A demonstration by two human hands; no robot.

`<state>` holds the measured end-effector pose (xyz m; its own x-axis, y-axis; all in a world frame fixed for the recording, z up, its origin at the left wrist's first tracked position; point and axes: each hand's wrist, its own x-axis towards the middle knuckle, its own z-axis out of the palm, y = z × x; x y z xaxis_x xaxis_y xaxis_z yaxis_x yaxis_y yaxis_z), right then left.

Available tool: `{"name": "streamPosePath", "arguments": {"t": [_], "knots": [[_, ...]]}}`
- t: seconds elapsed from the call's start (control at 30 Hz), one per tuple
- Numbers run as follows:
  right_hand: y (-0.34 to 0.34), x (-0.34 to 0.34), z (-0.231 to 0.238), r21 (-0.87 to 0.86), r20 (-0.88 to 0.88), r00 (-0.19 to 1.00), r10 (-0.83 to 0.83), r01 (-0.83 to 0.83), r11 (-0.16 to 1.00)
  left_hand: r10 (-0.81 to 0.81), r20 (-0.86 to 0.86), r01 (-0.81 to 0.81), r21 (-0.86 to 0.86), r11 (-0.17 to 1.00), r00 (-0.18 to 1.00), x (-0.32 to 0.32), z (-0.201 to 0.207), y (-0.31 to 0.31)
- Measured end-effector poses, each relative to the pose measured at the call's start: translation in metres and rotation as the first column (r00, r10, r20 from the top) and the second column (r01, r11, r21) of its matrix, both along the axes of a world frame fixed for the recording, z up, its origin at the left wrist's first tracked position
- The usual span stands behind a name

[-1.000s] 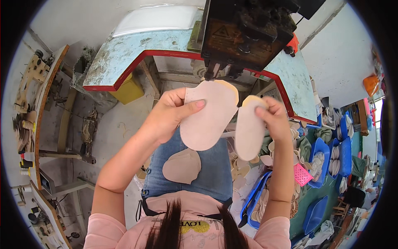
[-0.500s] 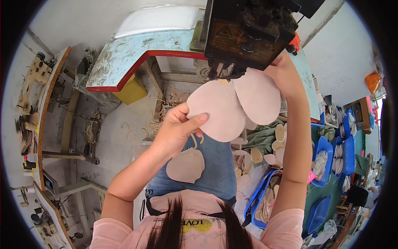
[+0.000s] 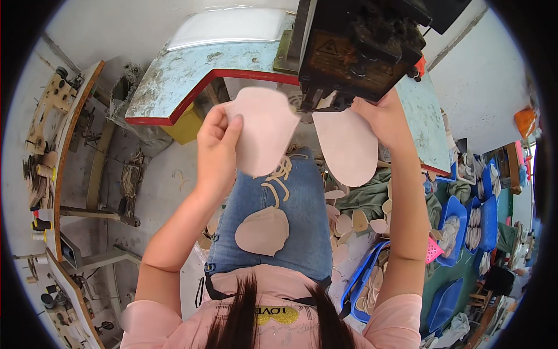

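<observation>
Pinched between thumb and fingers of my left hand [image 3: 218,142] is a pale pink flat cut piece [image 3: 261,134], held up left of the dark machine head [image 3: 357,52]. Its right corner reaches close to the machine's working end. My right hand [image 3: 386,119] grips the upper edge of a second pale pink rounded piece [image 3: 347,148], just under the machine head; the fingertips there are partly hidden. The second piece hangs down with its rounded end towards me. Another beige piece [image 3: 263,231] lies on my lap, with thin offcut strips [image 3: 280,174] beyond it.
A light blue worktable [image 3: 203,67] with a red edge curves around the machine. To the right, a blue basket [image 3: 363,285] holds cut pieces, and several more lie loose by a green cloth [image 3: 369,195]. Shelves with machine parts [image 3: 58,128] line the left. A yellow bin [image 3: 187,127] stands beneath the table.
The two pieces, overlapping under the machine before, are now apart. My left hand has moved left and up with its piece; my right hand has shifted slightly down and left.
</observation>
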<state>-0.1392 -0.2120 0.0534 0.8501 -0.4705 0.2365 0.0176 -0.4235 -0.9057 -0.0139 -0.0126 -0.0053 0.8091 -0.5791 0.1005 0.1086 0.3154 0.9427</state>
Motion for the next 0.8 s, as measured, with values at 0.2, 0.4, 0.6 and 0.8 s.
{"name": "streamPosePath", "arguments": {"t": [0.2, 0.4, 0.6, 0.8], "knots": [[0.017, -0.014, -0.01, 0.175, -0.02, 1.0, -0.003, 0.007, 0.985, -0.891, 0.087, 0.591, 0.719, 0.366, 0.446, -0.03, -0.152, 0.055], [0.049, -0.018, -0.025, 0.016, 0.141, 0.977, -0.158, 0.158, 0.987, -0.555, 0.646, 0.059, 0.622, 0.781, 0.524, -0.034, -0.118, 0.05], [0.058, -0.013, -0.054, 0.047, 0.13, 0.973, -0.192, 0.187, 0.981, -0.389, -0.101, 0.4, 0.128, 0.908, 0.916, -0.002, -0.003, -0.013], [0.06, -0.011, -0.067, 0.153, -0.044, 0.999, -0.012, 0.019, 0.988, -0.582, -0.007, 0.552, 0.326, 0.767, 0.813, 0.01, 0.036, -0.019]]}}
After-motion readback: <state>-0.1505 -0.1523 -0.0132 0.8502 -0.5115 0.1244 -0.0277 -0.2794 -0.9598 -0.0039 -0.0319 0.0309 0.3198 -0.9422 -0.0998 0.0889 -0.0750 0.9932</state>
